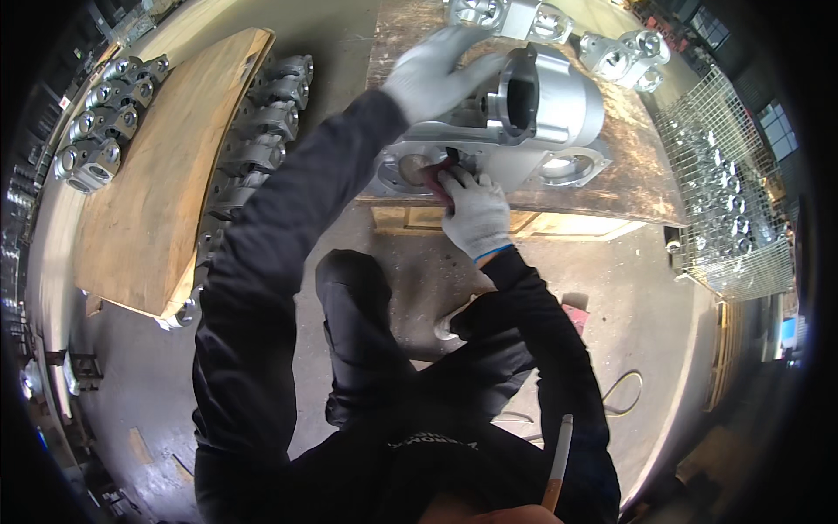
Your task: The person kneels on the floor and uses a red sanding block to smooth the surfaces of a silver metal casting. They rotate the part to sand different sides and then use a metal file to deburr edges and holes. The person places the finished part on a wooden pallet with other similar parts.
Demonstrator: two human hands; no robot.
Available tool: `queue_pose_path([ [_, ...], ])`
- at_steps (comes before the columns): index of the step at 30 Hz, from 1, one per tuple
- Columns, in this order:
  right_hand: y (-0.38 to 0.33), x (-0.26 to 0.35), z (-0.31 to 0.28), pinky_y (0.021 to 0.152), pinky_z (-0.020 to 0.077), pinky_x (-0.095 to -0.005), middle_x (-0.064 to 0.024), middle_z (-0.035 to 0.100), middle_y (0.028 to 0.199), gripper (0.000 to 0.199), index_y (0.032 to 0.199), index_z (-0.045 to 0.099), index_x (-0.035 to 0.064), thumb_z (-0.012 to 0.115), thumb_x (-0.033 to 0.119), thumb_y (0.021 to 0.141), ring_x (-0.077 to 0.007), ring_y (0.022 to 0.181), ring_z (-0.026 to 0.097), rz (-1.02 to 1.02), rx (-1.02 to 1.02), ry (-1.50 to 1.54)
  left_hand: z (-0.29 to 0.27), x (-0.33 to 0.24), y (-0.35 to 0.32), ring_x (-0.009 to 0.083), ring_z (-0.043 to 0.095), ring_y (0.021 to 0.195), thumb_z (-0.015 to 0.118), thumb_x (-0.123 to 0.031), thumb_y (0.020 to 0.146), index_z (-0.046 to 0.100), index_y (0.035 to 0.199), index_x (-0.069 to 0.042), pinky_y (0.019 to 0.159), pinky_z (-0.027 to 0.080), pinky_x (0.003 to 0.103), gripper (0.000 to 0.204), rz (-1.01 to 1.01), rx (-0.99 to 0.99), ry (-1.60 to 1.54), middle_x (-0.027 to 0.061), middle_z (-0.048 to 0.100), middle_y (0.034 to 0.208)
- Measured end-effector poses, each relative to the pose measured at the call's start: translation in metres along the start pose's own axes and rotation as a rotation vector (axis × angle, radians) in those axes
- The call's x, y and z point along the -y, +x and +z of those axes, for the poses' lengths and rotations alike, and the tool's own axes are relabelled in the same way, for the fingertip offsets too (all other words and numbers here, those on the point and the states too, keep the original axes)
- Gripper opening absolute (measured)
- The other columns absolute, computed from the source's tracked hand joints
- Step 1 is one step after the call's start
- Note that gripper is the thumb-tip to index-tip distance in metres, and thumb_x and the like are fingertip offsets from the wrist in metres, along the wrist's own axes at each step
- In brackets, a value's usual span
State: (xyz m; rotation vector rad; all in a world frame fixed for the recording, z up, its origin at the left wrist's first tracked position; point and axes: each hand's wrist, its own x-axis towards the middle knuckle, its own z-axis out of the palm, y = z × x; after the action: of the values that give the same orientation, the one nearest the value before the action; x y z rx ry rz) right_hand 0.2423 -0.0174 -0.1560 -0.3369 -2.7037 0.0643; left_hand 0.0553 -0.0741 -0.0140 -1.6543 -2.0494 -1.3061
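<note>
A large silver metal casting (567, 105) with a wide round opening lies on the worn wooden tabletop in front of me. My left hand (436, 74), in a pale glove, reaches over its far left side with thumb and fingers stretched apart; the fingers are slightly blurred. At the casting's near edge my right hand (477, 210), also gloved, pinches a dark red pad or folded cloth (438, 181). That pad presses against the metal beside a round bore at the near left. What the left palm touches cannot be made out.
More silver castings (624, 59) stand on the far part of the tabletop (642, 188). To the left, a tilted wooden board (166, 175) has rows of castings (271, 131) along both sides. A wire mesh basket (729, 188) of metal parts is at right. A thin hose (624, 393) loops on the floor.
</note>
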Motion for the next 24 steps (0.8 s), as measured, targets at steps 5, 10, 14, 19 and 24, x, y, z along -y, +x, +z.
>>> queue_pose_path([
  [5, 0.005, 0.021, 0.041, 0.087, 0.0529, -0.0438, -0.0092, 0.074, 0.119, 0.041, 0.118, 0.074, 0.0117, 0.072, 0.022, 0.078, -0.0329, 0.099, 0.068, -0.006, 0.064, -0.004, -0.002, 0.036, -0.095, 0.0414, 0.063, 0.123, 0.054, -0.031, 0.107, 0.068, 0.124, 0.000, 0.109, 0.047, 0.050, 0.038, -0.175, -0.044, 0.195, 0.0248, 0.070, 0.124],
  [10, 0.029, 0.044, 0.051, 0.088, 0.0593, -0.0402, -0.0146, 0.078, 0.102, 0.037, 0.118, 0.075, 0.0022, 0.071, 0.018, 0.085, -0.0325, 0.092, 0.076, 0.336, 0.020, 1.083, 0.010, 0.045, -0.099, 0.0457, 0.058, 0.128, 0.040, -0.033, 0.112, 0.067, 0.128, -0.002, 0.114, 0.043, 0.050, 0.044, -0.235, -0.074, 0.194, 0.0237, 0.067, 0.130],
  [14, 0.027, 0.044, 0.046, 0.090, 0.0581, -0.0344, -0.0131, 0.078, 0.107, 0.043, 0.127, 0.072, -0.0018, 0.072, 0.018, 0.089, -0.0215, 0.098, 0.075, 0.421, -0.085, 1.675, 0.006, 0.049, -0.094, 0.0450, 0.056, 0.130, 0.038, -0.031, 0.112, 0.064, 0.131, -0.002, 0.115, 0.041, 0.050, 0.044, -0.229, -0.015, 0.186, 0.0251, 0.065, 0.132],
  [19, 0.011, 0.045, 0.052, 0.095, 0.0567, -0.0445, -0.0149, 0.078, 0.112, 0.045, 0.134, 0.072, 0.0144, 0.068, 0.021, 0.090, -0.0400, 0.102, 0.073, 0.166, 0.037, 0.538, 0.011, 0.052, -0.104, 0.0441, 0.053, 0.134, 0.037, -0.032, 0.112, 0.063, 0.133, -0.002, 0.119, 0.039, 0.049, 0.044, -0.193, -0.075, 0.176, 0.0243, 0.063, 0.135],
  [24, 0.024, 0.044, 0.047, 0.082, 0.0577, -0.0405, -0.0129, 0.077, 0.114, 0.043, 0.130, 0.072, 0.0118, 0.071, 0.023, 0.088, -0.0341, 0.097, 0.073, 0.252, 0.084, 0.938, 0.013, 0.057, -0.096, 0.0415, 0.051, 0.139, 0.039, -0.034, 0.112, 0.059, 0.143, -0.006, 0.121, 0.037, 0.048, 0.046, -0.277, -0.032, 0.254, 0.0208, 0.060, 0.145],
])
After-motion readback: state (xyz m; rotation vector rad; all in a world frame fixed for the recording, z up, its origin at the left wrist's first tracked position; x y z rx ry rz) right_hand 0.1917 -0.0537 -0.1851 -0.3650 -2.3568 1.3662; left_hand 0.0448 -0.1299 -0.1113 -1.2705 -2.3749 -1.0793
